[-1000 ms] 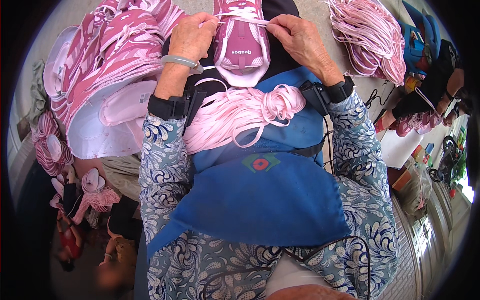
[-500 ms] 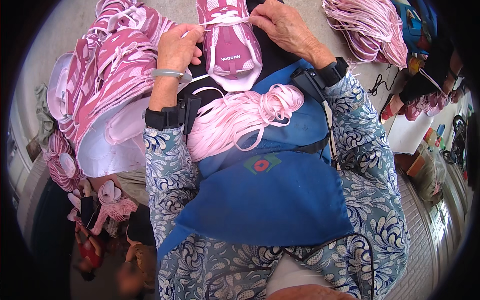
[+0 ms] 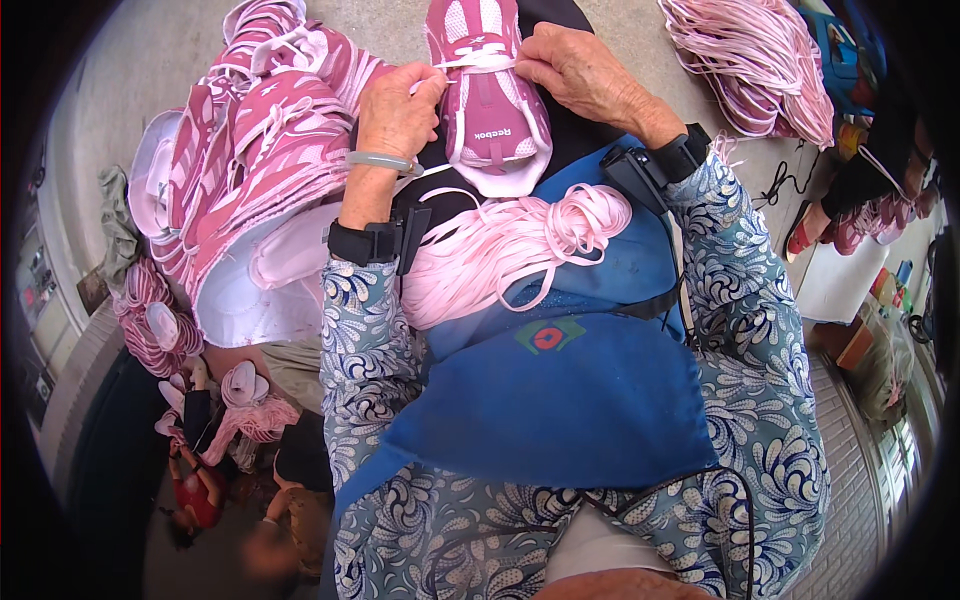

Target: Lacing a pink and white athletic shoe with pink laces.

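A pink-and-white sneaker upper (image 3: 497, 118) lies over my dark-trousered lap, its open heel end toward me. Across its lacing area runs a pale shoelace (image 3: 482, 63), drawn out to both sides. My left hand (image 3: 402, 108) pinches the lace on the shoe's left side. On the other side my right hand (image 3: 572, 72) has thumb and forefinger closed on it, close against the upper. Just below the shoe, a knotted bundle of light pink laces (image 3: 500, 250) rests on my blue apron (image 3: 560, 410).
Many pink sneaker uppers (image 3: 262, 180) are piled at my left. A large hank of pink laces (image 3: 752, 65) lies at the far right. Other people (image 3: 195, 490) work at lower left, and another person's arm (image 3: 915, 150) shows at the right beside a white block (image 3: 840, 275).
Both hands have stayed pinched on the lace, which now lies lower and tighter across the shoe. The whole view has shifted, so everything sits further right and slightly lower.
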The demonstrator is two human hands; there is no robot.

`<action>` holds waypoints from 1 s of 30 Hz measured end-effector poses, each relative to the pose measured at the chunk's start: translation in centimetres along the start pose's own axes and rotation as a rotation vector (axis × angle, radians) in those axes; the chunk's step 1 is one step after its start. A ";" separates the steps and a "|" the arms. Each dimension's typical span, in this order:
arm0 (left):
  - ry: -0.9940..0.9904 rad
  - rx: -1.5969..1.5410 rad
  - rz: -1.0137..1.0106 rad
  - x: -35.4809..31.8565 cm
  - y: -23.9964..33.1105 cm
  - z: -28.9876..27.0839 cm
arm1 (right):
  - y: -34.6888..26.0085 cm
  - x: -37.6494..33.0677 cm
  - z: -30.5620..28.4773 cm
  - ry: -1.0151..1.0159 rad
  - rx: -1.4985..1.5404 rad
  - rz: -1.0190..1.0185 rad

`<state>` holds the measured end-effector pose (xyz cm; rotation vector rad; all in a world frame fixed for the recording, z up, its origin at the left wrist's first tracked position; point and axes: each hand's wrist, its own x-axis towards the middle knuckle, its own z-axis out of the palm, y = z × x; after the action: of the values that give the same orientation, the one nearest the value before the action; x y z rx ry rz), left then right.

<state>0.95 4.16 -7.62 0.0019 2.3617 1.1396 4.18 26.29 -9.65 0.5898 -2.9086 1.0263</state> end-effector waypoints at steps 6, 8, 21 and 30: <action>-0.042 -0.006 -0.007 0.6 -0.4 -0.2 | -0.4 0.3 0.1 -0.071 0.126 0.162; 0.010 0.059 0.116 0.7 -0.3 0.1 | -1.2 -0.3 0.1 0.049 -0.035 0.232; 0.200 0.090 0.100 -0.9 0.6 1.5 | -5.0 -1.8 1.5 -0.094 -0.295 0.250; 0.397 0.791 0.428 -3.4 0.2 3.3 | -3.4 -2.4 2.0 0.201 0.086 0.069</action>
<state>5.35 5.95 -7.65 0.6295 3.1169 0.2962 7.80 23.46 -9.44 0.3664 -2.7389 1.1505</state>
